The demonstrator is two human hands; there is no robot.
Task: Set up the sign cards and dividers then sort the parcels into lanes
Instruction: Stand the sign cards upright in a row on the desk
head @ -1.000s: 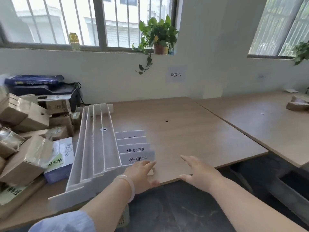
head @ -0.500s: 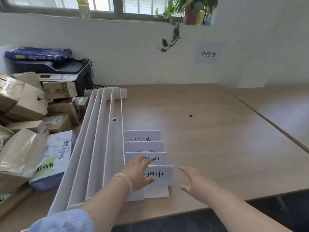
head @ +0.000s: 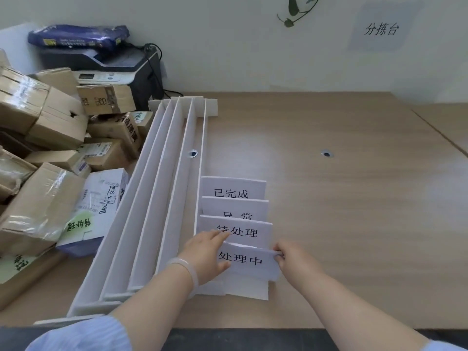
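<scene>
Several white folded sign cards with black Chinese characters stand in a row on the wooden table, right of the white divider rack [head: 157, 198]. The nearest sign card [head: 247, 260] is held at both ends. My left hand [head: 206, 252] grips its left end, fingers reaching up to the second sign card [head: 243, 230]. My right hand [head: 291, 257] pinches its right edge. Two more sign cards [head: 234, 191] stand behind. A heap of brown cardboard parcels [head: 50, 138] and a white parcel [head: 98, 206] lies left of the rack.
A printer [head: 111, 69] with a blue packet on top stands at the back left by the wall. The wooden table [head: 342, 198] stretches right with two cable holes. A paper label hangs on the wall [head: 381, 29].
The camera has tilted down and closer. Both hands moved forward from the table's front edge onto the nearest sign card; the right hand now pinches its right edge.
</scene>
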